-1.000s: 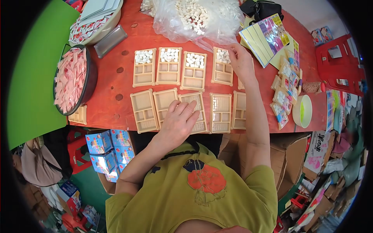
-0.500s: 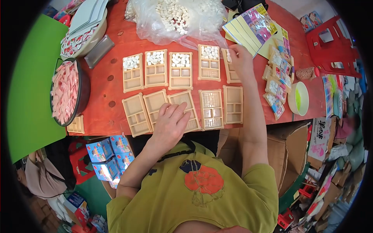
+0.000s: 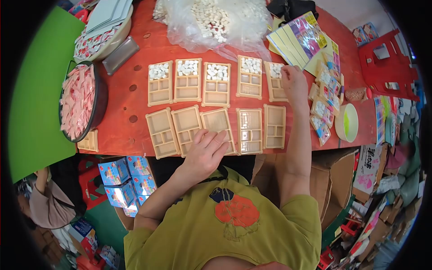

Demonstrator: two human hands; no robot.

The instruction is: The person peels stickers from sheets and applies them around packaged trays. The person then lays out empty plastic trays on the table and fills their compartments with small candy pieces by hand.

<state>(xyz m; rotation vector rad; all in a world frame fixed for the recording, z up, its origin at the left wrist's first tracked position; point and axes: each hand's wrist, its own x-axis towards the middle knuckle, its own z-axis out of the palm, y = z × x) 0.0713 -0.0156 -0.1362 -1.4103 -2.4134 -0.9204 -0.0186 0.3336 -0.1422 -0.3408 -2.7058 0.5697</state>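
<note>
At the right end of the far row, my right hand (image 3: 294, 84) is bent with its fingers together, beside the white pieces in a small tan compartment tray (image 3: 276, 95). Whatever those fingers pinch is hidden. My left hand (image 3: 203, 155) lies with fingers spread over the lower part of another tan tray (image 3: 214, 120) in the near row. White cube-like pieces (image 3: 217, 71) fill the top compartment of the far-row trays. No pieces show in the near-row trays, such as this tray (image 3: 249, 131).
A clear plastic bag (image 3: 189, 31) of white pieces lies at the back. Left stands a dark tub (image 3: 101, 96) of pink packets. At right are yellow printed sheets (image 3: 288, 42), a pile of filled packs (image 3: 325, 105) and a pale bowl (image 3: 353, 128). Cardboard boxes (image 3: 335, 175) stand below the table edge.
The view has shifted slightly. My right hand has drawn down and right, so more white pieces show in the right-end tray. My left hand stays on the near row.
</note>
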